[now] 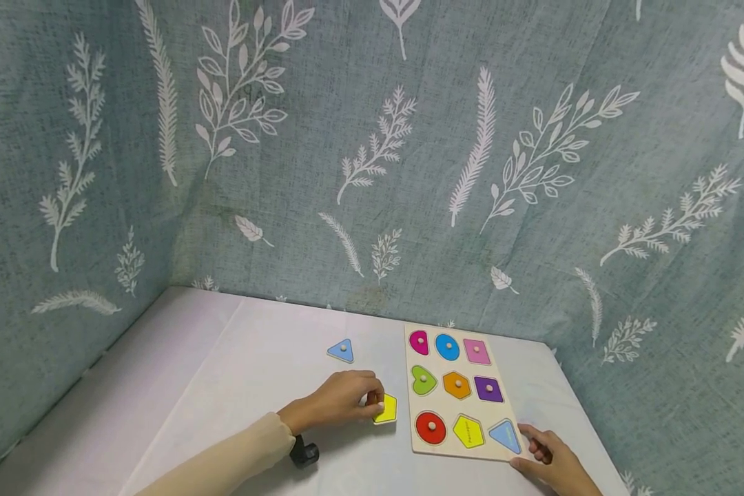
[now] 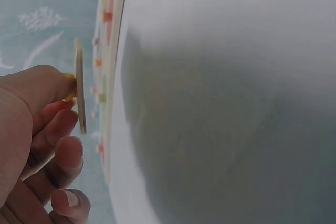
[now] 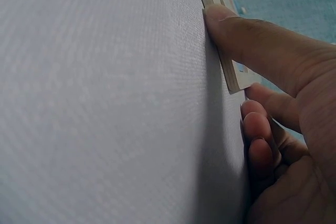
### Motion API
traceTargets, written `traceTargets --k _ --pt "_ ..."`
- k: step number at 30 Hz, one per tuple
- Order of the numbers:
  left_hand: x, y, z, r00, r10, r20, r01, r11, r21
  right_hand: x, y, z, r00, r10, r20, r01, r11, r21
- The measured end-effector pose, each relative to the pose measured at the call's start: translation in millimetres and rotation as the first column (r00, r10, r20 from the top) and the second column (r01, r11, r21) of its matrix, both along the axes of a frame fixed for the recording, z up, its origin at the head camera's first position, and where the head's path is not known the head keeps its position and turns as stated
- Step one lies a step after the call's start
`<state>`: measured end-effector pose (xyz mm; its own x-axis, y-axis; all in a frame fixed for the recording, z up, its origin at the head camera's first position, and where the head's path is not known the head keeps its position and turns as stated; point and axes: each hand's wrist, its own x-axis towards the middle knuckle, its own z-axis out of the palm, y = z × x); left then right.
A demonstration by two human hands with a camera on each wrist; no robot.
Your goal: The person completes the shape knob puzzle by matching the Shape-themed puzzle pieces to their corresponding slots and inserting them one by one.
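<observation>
My left hand (image 1: 347,398) pinches a yellow pentagon puzzle piece (image 1: 387,410) by its knob, left of the wooden shape puzzle board (image 1: 448,409). In the left wrist view the pentagon piece (image 2: 80,90) is edge-on, raised above the table, over a broad shadow. At the board's near right corner, my right hand (image 1: 556,460) holds it between thumb and index finger; the right wrist view has the thumb (image 3: 236,32) along the board's edge. The board's yellow pentagon recess (image 1: 469,432) and blue triangle recess (image 1: 505,437) hold no pieces. Several knobbed shapes fill the others.
A blue triangle piece (image 1: 341,350) lies on the white table (image 1: 235,386), beyond my left hand. Grey-green curtains (image 1: 322,172) with white leaf prints enclose the table at the back and sides. A black strap with a camera (image 1: 304,453) is on my left wrist.
</observation>
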<state>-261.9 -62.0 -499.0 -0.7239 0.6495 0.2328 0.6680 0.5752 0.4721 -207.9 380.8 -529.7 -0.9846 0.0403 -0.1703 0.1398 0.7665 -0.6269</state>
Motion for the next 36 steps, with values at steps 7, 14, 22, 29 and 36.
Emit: traceTargets --k 7,14,22,29,36 --pt "-1.7 14 0.9 1.000 -0.010 -0.006 0.010 0.999 -0.033 -0.2 1 1.6 1.000 0.002 -0.005 -0.002 1.000 0.025" --pt "-5.0 32 2.5 1.000 -0.011 -0.026 0.010 0.999 -0.049 -0.1 1 3.0 1.000 -0.012 0.007 0.012 1.000 0.029" --pt "-4.5 57 1.6 1.000 -0.026 -0.005 0.026 0.996 -0.084 1.2 1 1.0 1.000 -0.005 -0.003 0.005 1.000 0.018" --pt "-5.3 77 0.3 0.999 -0.045 -0.029 0.043 0.996 -0.084 1.8 -1 0.9 1.000 0.003 -0.009 -0.003 1.000 0.024" --pt "-5.3 91 -3.3 0.997 -0.062 -0.043 0.057 0.994 -0.092 0.8 -2 -0.4 1.000 -0.005 -0.010 0.005 1.000 0.012"
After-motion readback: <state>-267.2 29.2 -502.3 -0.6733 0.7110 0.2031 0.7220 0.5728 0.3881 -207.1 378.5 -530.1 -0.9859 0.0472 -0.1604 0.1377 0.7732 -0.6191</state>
